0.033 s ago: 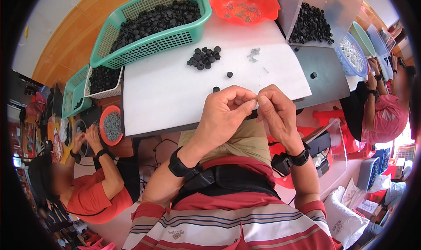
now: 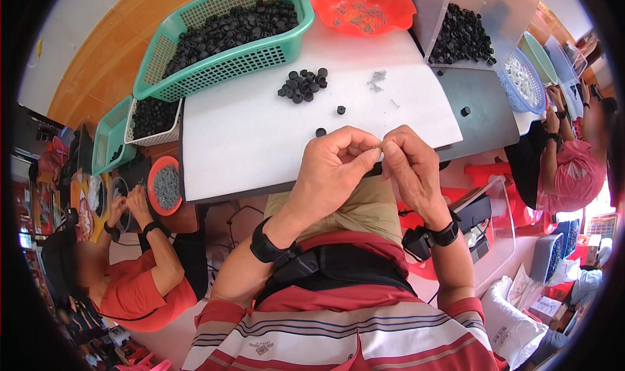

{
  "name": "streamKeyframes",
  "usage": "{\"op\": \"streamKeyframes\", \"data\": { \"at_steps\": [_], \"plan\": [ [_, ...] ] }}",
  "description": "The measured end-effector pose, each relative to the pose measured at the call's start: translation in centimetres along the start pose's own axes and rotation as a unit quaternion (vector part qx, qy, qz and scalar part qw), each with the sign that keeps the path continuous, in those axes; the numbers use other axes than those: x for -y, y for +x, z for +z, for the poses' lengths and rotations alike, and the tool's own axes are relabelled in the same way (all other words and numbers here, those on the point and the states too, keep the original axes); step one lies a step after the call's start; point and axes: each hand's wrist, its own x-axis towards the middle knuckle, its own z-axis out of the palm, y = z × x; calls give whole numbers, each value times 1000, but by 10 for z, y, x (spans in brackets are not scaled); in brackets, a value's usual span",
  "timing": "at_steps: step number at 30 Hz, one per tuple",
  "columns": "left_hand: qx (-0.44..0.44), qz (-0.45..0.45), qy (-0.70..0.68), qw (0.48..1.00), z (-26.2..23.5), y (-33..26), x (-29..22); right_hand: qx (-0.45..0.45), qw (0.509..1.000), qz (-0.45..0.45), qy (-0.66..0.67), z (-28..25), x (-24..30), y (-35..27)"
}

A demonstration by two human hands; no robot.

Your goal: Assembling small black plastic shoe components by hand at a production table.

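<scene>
My left hand (image 2: 338, 169) and my right hand (image 2: 411, 169) meet over the near edge of a white foam mat (image 2: 241, 156). Both are closed in a pinch, fingertips nearly touching. Between them shows a tiny metal piece (image 2: 378, 148); its shape is mostly hidden by the fingers. Just beyond my left hand lie a black plastic cap (image 2: 321, 133) and another black cap (image 2: 341, 110). Farther off sit a cluster of black caps (image 2: 303, 86) and a little heap of small metal screws (image 2: 375, 80), with one loose screw (image 2: 395, 103) nearby.
A green basket (image 2: 221, 78) of black caps stands at the far left, beside a red scalloped bowl (image 2: 403, 13) of metal pieces. A clear bin (image 2: 423, 19) holds black parts at far right. Co-workers sit at left, in a red shirt (image 2: 143, 293), and right (image 2: 573, 182).
</scene>
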Motion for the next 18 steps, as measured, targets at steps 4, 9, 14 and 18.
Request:
{"op": "streamKeyframes", "data": {
  "at_steps": [4,9,14,18],
  "plan": [
    [-3,11,23,1000,0,0,1,1,1000,-7,-27,-1,2,2],
    [21,-5,35,999,0,0,-4,1,999,2,-46,-3,5,2],
    [38,-4,36,999,-1,-1,-5,-3,999,-4,-44,-2,4,1],
    [45,-5,30,999,-2,-2,-4,-2,999,-6,-35,-2,1,-1]
  ]
}}
